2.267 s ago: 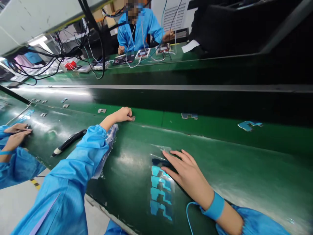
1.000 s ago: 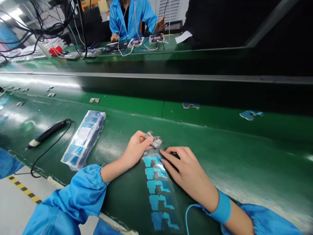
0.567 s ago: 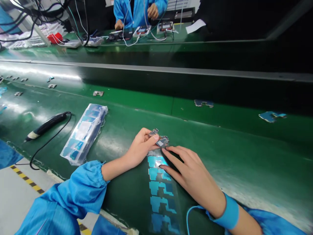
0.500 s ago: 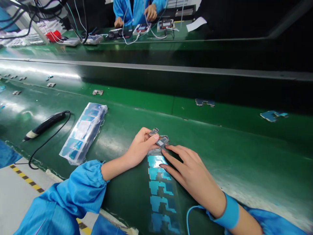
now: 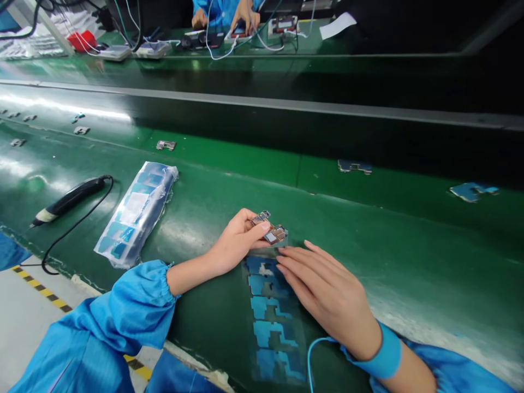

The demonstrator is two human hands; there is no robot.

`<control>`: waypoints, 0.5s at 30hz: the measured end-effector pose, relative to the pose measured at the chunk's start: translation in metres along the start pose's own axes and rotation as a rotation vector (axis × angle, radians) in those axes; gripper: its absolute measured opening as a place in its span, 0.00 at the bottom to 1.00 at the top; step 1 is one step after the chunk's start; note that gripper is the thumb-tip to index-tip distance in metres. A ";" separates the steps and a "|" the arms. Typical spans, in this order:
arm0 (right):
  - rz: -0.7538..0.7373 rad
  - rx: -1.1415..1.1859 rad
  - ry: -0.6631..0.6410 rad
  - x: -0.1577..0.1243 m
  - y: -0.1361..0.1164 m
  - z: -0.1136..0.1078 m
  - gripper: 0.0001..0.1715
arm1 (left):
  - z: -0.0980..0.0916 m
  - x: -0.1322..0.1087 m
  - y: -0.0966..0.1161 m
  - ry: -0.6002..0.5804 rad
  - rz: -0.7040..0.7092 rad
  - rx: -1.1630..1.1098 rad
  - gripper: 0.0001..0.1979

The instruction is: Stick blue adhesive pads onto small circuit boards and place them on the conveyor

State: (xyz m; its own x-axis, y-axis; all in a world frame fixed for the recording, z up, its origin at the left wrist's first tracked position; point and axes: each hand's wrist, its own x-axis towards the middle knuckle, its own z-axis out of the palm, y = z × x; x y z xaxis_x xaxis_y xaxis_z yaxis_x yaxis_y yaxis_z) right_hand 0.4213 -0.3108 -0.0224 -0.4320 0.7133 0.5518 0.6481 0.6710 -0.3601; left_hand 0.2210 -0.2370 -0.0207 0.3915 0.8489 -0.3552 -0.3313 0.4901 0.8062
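My left hand pinches a small circuit board and holds it just above the green table, at the top end of a clear strip of blue stickers. My right hand lies flat on that strip with its fingers stretched out, fingertips close to the board. A blue wrist strap with a cord sits on my right wrist.
A plastic bag of blue sticker sheets lies to the left, beside a black pen-like tool with a cord. Small boards and blue pieces ride the conveyor belt beyond. A person in blue works across the line.
My left hand fetched the small board from the belt and brought it to the sticker strip. My right hand stayed on the strip and flattened. The view tilted down.
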 end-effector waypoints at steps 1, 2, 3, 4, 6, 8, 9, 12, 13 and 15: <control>-0.015 -0.036 0.009 0.001 -0.002 -0.001 0.12 | 0.000 0.000 0.000 -0.002 0.004 0.000 0.24; -0.034 -0.080 0.013 0.001 -0.004 -0.003 0.12 | 0.001 -0.001 0.001 -0.005 0.009 -0.001 0.25; -0.052 -0.125 0.008 0.002 -0.006 -0.004 0.12 | 0.001 -0.001 0.001 -0.006 0.015 -0.002 0.26; -0.068 -0.160 -0.003 0.003 -0.009 -0.007 0.13 | 0.001 -0.001 0.001 -0.007 0.020 -0.002 0.26; -0.076 -0.186 -0.036 0.004 -0.017 -0.013 0.14 | 0.001 -0.002 0.000 -0.005 0.031 0.002 0.27; -0.046 -0.148 -0.059 0.005 -0.026 -0.020 0.17 | 0.001 -0.002 0.000 0.002 0.041 0.014 0.26; -0.018 -0.104 -0.058 0.005 -0.030 -0.024 0.18 | 0.001 -0.002 0.000 0.006 0.046 0.023 0.26; 0.083 0.077 -0.045 0.010 -0.041 -0.038 0.17 | 0.001 -0.002 0.002 0.018 0.062 0.048 0.26; 0.121 0.131 -0.037 0.012 -0.042 -0.044 0.15 | 0.002 -0.002 0.003 0.019 0.065 0.056 0.26; 0.207 0.206 -0.019 0.017 -0.040 -0.055 0.09 | 0.003 -0.003 0.006 0.019 0.065 0.071 0.27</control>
State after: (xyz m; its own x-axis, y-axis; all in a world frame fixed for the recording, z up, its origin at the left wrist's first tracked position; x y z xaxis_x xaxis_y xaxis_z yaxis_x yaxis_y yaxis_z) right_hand 0.4223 -0.3367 0.0432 -0.3167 0.8418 0.4371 0.5835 0.5362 -0.6099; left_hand 0.2201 -0.2374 -0.0133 0.3544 0.8825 -0.3092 -0.2936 0.4190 0.8592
